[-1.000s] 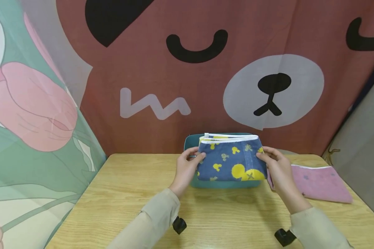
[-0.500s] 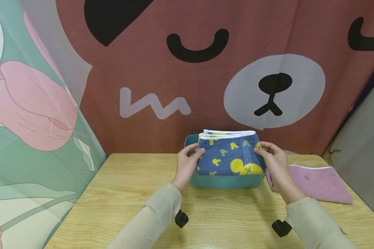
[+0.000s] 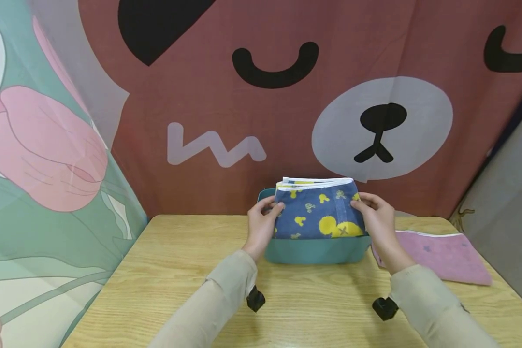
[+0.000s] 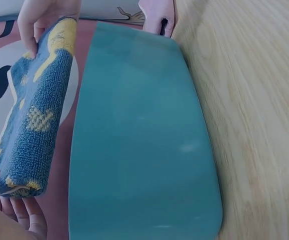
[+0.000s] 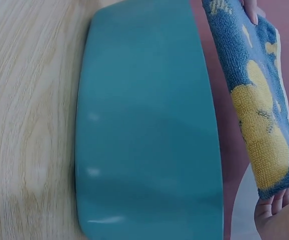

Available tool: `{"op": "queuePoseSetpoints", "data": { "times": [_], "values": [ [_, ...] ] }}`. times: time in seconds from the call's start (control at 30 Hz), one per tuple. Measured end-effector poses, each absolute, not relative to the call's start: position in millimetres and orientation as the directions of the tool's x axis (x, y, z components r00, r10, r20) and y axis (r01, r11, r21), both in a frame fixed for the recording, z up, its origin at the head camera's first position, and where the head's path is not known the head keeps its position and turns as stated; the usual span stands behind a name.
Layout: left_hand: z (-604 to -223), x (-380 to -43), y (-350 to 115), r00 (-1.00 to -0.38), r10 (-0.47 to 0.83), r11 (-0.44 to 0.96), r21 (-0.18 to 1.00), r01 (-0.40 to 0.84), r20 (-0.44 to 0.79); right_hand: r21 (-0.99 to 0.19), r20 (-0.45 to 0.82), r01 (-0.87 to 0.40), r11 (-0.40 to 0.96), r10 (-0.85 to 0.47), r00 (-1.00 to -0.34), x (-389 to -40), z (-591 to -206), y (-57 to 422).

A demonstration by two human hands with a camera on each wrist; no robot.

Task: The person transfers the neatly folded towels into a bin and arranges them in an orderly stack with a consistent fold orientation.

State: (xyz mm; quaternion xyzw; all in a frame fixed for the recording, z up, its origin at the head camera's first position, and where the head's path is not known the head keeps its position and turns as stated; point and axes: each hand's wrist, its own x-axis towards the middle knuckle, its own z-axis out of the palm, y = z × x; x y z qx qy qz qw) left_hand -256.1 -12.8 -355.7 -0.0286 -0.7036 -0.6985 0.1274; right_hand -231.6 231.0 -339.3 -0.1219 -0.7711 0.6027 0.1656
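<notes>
A folded blue towel with yellow mouse-head prints and white edging is held up at the teal bin. My left hand pinches its left edge, thumb in front and fingers behind. At the opposite edge my right hand grips it the same way. Both wrist views show the towel's thick lower fold above the bin's rim, apart from the smooth front wall. The inside of the bin is hidden.
On the table to the right lies a folded pink towel with a white edge. The wooden table backs onto a bear-print curtain. A grey panel stands along the right side.
Both hands have raised the blue towel and carried it slightly left. More of the bin's front wall shows below it. The pink towel has stayed put.
</notes>
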Motion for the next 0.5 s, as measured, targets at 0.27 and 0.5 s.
{"op": "queuePoseSetpoints", "data": {
  "times": [0.27,0.5],
  "values": [
    [-359.6,-260.4,-12.7,-0.966,-0.12,0.069,0.973,0.222,0.229,-0.967,0.106,-0.004,0.254,0.391,-0.914,-236.8,-345.9,230.8],
    [-368.0,-264.4,-12.9,-0.958,-0.115,0.105,0.962,0.252,0.263,-0.969,0.103,-0.009,0.249,0.369,-0.924,-239.6,-354.2,234.0]
  ]
}}
